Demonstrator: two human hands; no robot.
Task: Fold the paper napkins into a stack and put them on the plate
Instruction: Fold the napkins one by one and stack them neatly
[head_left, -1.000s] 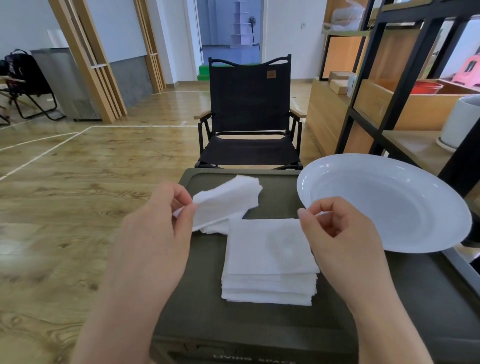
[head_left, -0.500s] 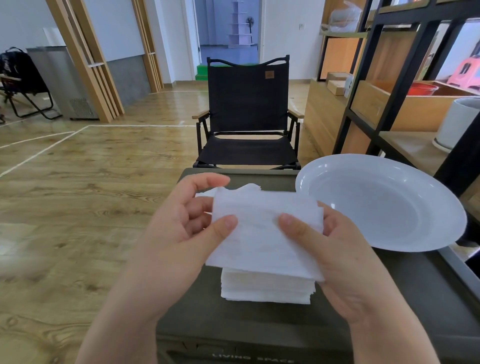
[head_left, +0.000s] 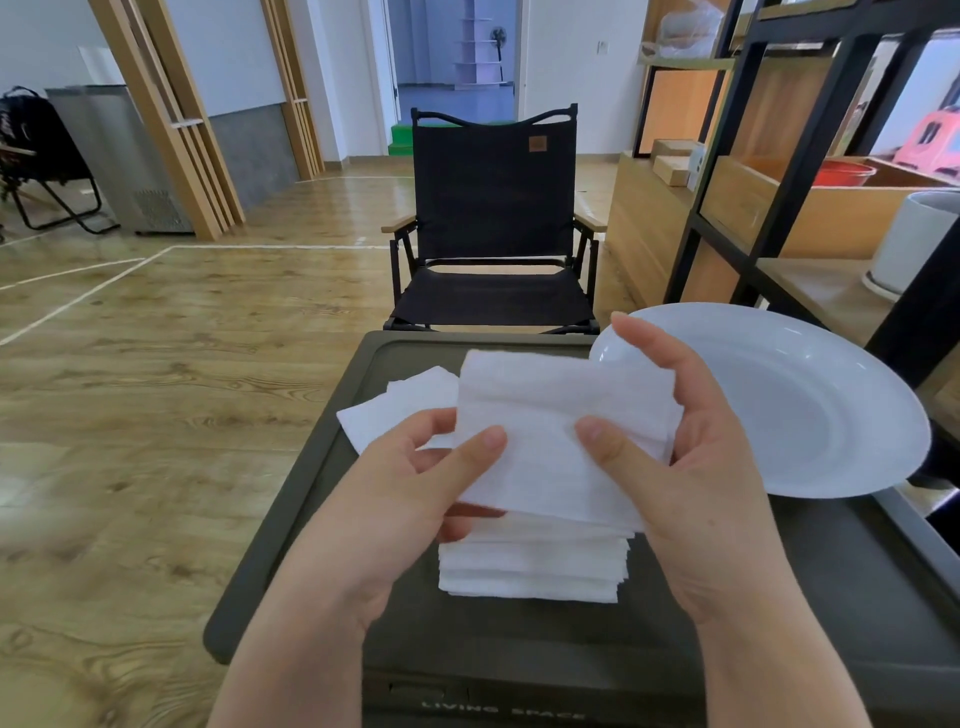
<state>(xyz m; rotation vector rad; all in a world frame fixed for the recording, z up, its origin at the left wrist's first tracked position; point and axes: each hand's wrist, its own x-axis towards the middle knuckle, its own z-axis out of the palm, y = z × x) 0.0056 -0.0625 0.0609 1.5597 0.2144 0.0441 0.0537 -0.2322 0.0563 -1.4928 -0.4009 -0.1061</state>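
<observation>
At frame centre we pinch one napkin (head_left: 561, 436) in both hands, left hand (head_left: 415, 499) and right hand (head_left: 691, 467), directly above the stack (head_left: 530, 566), plate (head_left: 810, 405) lying right.

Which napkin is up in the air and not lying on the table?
The napkin that the left hand and right hand pinch above the folded stack. The loose napkins behind it lie flat on the table.

Looks like a staged indoor studio or showroom: taped white lines (head_left: 78, 296) on wood-plank flooring, black folding camp chair (head_left: 493, 223), black-framed wooden shelving (head_left: 779, 171), slatted timber partitions (head_left: 171, 124).
</observation>
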